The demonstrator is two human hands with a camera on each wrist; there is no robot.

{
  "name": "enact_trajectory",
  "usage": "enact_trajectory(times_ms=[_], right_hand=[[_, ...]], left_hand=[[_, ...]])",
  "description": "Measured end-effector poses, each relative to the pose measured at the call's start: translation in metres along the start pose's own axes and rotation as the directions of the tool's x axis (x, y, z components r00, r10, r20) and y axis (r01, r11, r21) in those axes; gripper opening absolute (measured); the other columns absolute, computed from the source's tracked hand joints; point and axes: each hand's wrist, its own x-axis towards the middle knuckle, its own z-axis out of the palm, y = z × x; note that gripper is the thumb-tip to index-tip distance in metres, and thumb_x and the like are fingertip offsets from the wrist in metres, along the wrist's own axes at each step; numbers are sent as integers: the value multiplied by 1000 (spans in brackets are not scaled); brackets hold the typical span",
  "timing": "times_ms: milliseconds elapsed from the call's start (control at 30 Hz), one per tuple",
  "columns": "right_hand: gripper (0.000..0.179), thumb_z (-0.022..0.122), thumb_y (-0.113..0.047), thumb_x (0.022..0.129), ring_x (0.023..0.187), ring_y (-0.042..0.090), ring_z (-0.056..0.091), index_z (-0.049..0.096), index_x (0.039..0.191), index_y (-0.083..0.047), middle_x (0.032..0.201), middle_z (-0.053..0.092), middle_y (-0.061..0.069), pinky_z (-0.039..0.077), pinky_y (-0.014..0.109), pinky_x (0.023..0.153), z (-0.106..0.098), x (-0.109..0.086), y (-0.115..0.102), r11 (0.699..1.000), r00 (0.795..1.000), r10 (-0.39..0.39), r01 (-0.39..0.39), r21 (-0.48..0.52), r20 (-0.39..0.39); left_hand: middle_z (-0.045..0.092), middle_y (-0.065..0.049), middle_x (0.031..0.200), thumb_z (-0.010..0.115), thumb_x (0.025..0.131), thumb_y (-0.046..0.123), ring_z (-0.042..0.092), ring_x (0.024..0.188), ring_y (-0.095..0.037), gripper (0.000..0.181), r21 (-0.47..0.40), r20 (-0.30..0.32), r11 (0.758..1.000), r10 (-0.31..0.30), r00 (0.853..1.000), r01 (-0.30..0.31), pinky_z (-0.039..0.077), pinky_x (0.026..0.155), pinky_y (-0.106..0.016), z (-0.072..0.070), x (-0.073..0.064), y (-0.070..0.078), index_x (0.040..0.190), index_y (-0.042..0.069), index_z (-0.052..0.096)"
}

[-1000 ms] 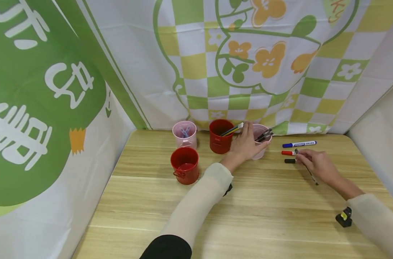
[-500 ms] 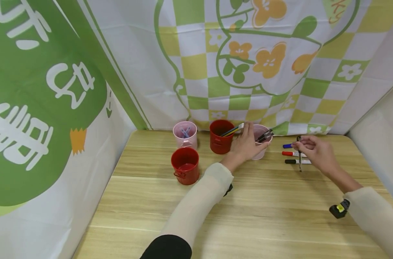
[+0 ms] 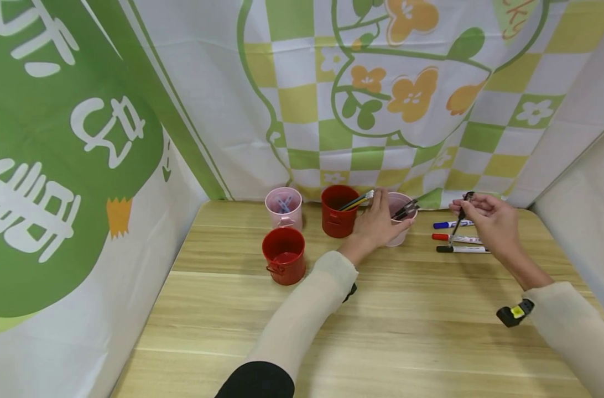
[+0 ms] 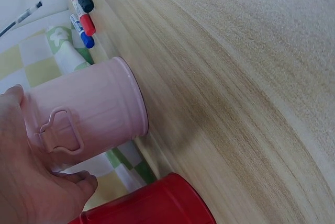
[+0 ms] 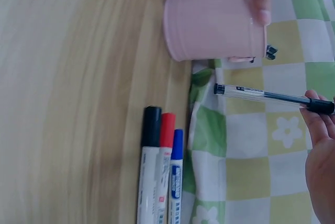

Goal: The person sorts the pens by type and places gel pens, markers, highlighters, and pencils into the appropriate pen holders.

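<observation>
Right of the head view's centre, the right hand [image 3: 496, 224] pinched a slim, clear-barrelled pen [image 3: 458, 222]; the left hand [image 3: 375, 225] gripped a smooth pink bucket [image 3: 397, 238]. Only the left wrist view showed its looped handle [image 4: 75, 127] face-on.

Wood-grain table [image 3: 401, 337] under two pink buckets [image 5: 212, 28], two red buckets [image 3: 293, 270], three capped markers [image 3: 470, 250]

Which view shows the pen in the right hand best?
The right wrist view: the pen appears largest, its transparent length plainly visible. The head view shows it small and tilted; the left wrist view catches only part, cut off at the left edge.
</observation>
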Motion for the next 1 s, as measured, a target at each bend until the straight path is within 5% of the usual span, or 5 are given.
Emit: enact_trajectory(times_ms=[333,700,1000], right_hand=[[19,66,5,88,79,20,74,59,98,19,89,74,17,55,26,74,9,15,12,980,982,-48,82,180,-185],[18,66,10,85,84,32,73,58,99,19,91,71,27,54,37,81,22,30,2,895,951,8,131,427,-309],[26,70,7,84,85,35,72,58,102,21,95,68,32,54,38,81,37,41,-4,857,926,45,157,490,-375]], left_hand=[[7,0,164,41,83,81,39,139,-20,107,-5,10,1000,-3,1000,3,49,96,-40,-1,-1,0,158,14,5],[8,-1,164,40,83,81,41,138,-20,107,3,-4,1000,8,1000,-8,48,97,-40,1,0,0,158,14,5],[4,1,165,37,83,83,38,140,-18,107,17,26,1000,-1,1000,1,48,97,-38,0,0,-1,158,15,1]])
